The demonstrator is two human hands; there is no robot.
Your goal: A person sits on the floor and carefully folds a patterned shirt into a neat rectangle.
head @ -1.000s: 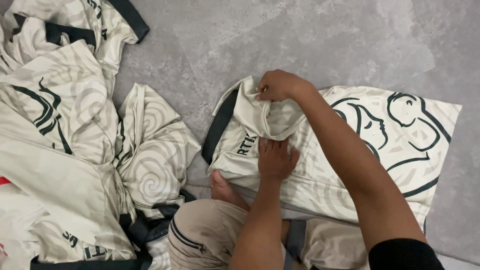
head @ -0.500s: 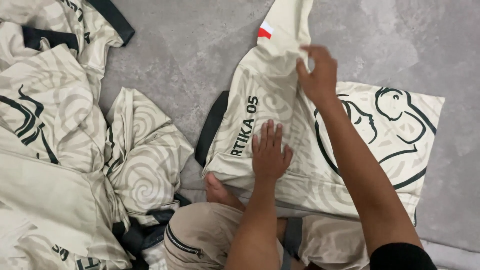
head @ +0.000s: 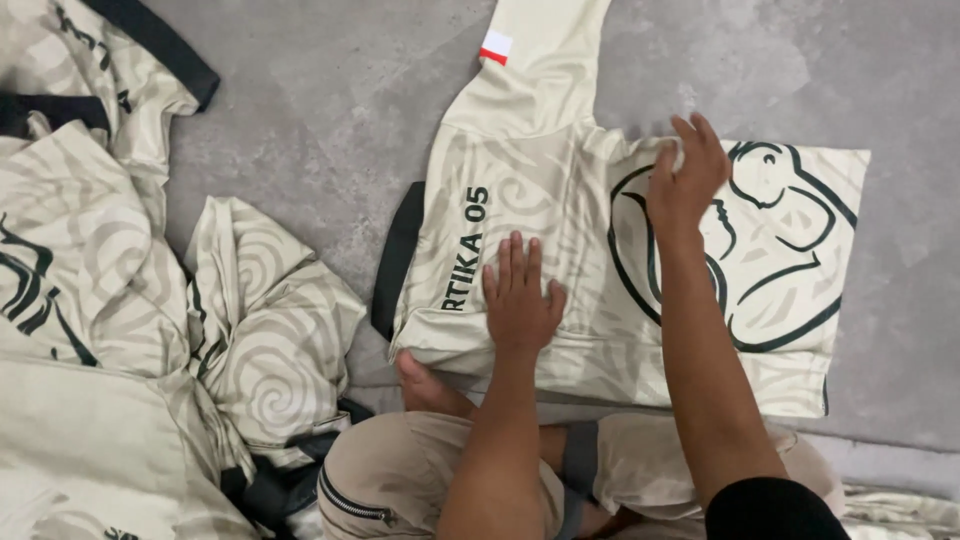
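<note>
A cream jersey [head: 580, 330] with pale swirls, black lettering, a black collar and a large black line drawing lies flat on the grey floor. Its sleeve, with a small red and white patch [head: 495, 46], stretches out toward the top edge. My left hand [head: 520, 295] presses flat on the jersey near the lettering, fingers spread. My right hand [head: 685, 180] rests on the jersey by the upper edge of the drawing, fingers loosely bent; whether it pinches cloth I cannot tell. My folded legs in beige trousers [head: 420, 475] are just below the jersey.
A heap of several matching cream jerseys [head: 110, 280] with black trim fills the left side. One crumpled jersey [head: 265, 320] lies between the heap and the flat one. Grey concrete floor [head: 330, 120] shows at top and right.
My right hand pulled the bunched sleeve up and out until it lay straight, then let go and moved right onto the jersey body. My left hand stayed pressed in place.
</note>
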